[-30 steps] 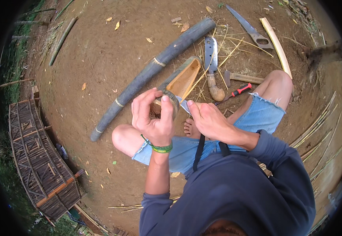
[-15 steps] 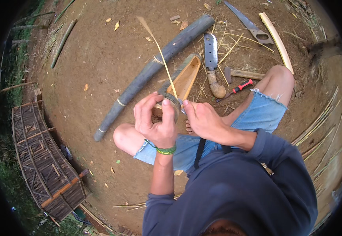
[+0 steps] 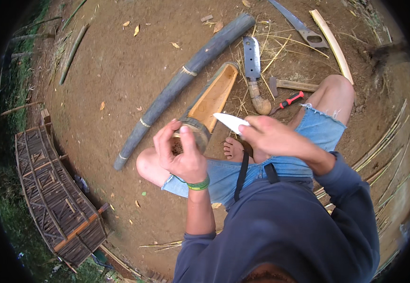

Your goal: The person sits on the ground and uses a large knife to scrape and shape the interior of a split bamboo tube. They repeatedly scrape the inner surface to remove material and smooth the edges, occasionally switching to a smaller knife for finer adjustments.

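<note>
1. The split bamboo trough (image 3: 213, 96) lies on the dirt ground (image 3: 120, 70) with its long axis running from the person's knees up and to the right; its hollow cut face is turned upward and its closed near end (image 3: 193, 132) points toward the person.
2. The left hand (image 3: 181, 151) is curled over that near end, thumb up along the rim and fingers wrapped around the side, so its grip is clenched on the trough.
3. The right hand (image 3: 273, 137) is closed around a knife (image 3: 231, 121), whose pale blade points left toward the trough's end, just beside it.
4. The trough's hollow shows bare pale wood, with nothing lying in it.
5. A long dark bamboo pole (image 3: 181, 82) lies parallel, just left of the trough.
6. A cleaver (image 3: 252, 70), a hammer (image 3: 290, 85), a red-handled screwdriver (image 3: 287, 101) and a saw (image 3: 299, 26) lie to the right.
</note>
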Demonstrator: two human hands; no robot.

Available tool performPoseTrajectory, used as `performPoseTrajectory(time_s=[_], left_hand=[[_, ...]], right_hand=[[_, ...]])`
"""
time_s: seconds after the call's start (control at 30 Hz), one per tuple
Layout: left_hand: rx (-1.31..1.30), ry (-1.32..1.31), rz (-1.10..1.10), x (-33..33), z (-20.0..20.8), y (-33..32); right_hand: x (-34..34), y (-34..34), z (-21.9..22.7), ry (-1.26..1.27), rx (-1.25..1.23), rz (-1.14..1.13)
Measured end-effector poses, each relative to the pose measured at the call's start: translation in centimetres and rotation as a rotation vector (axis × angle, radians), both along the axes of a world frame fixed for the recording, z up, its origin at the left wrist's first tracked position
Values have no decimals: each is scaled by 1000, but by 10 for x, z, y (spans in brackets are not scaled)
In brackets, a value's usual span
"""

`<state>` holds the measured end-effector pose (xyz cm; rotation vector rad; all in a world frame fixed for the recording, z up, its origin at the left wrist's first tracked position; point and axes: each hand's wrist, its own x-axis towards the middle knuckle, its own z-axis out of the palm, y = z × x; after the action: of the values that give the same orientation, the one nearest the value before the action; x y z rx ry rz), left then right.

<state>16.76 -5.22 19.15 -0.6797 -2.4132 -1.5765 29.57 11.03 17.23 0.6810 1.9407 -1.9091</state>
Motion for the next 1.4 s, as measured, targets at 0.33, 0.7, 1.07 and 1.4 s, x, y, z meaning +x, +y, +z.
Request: performPoseTrajectory(time_s=[0.33,0.7,1.07,1.4], left_hand=[[35,-30,-13,-3,-3,-3],[7,-39,-6,-4,7,-1],[-25,64,-165,7,-9,-24],[71,20,-5,23,-21,-22]], right_hand=[[-11,-12,23,160,93,158],[-15,-26,23,291,302,242],[-26,-43,18,303,625,318],[12,-19,8,268,513,-32]])
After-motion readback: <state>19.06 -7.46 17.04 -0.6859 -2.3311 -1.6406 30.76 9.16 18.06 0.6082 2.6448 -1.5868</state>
